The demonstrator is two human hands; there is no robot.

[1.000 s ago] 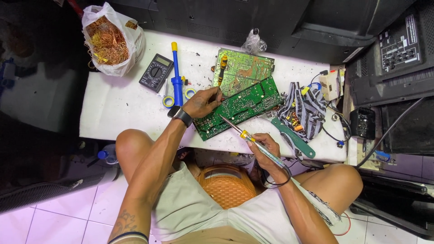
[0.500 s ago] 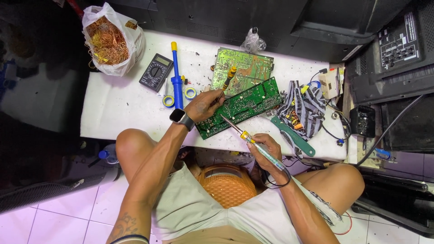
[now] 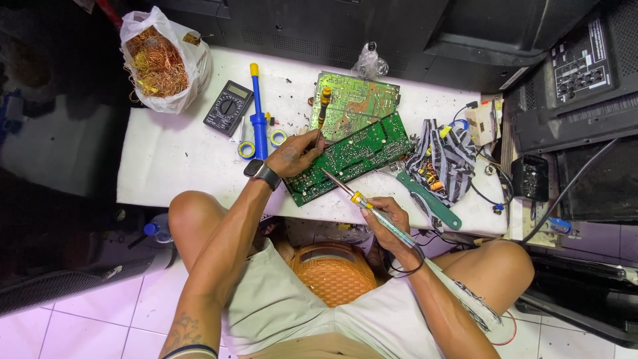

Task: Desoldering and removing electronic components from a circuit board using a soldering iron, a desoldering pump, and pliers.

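Right hand (image 3: pixel 389 216) is clamped on the soldering iron (image 3: pixel 372 213), left hand (image 3: pixel 299 151) fingers pinching the green circuit board (image 3: pixel 349 156) (near the worktop's front edge).

Bare white tabletop (image 3: pixel 173 156) lies open left of the green circuit board (image 3: pixel 352 156). A blue desoldering pump (image 3: pixel 256 113) and multimeter (image 3: pixel 228 108) block the far-left approach; tangled wires (image 3: pixel 442 159) crowd the right.

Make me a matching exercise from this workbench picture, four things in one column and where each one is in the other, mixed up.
1. soldering iron
2. bag of copper wire
3. multimeter
4. green circuit board

a. far left corner of the table
b. under the left hand
c. in the right hand
d. beside the blue desoldering pump

Pairs: 1-c, 2-a, 3-d, 4-b
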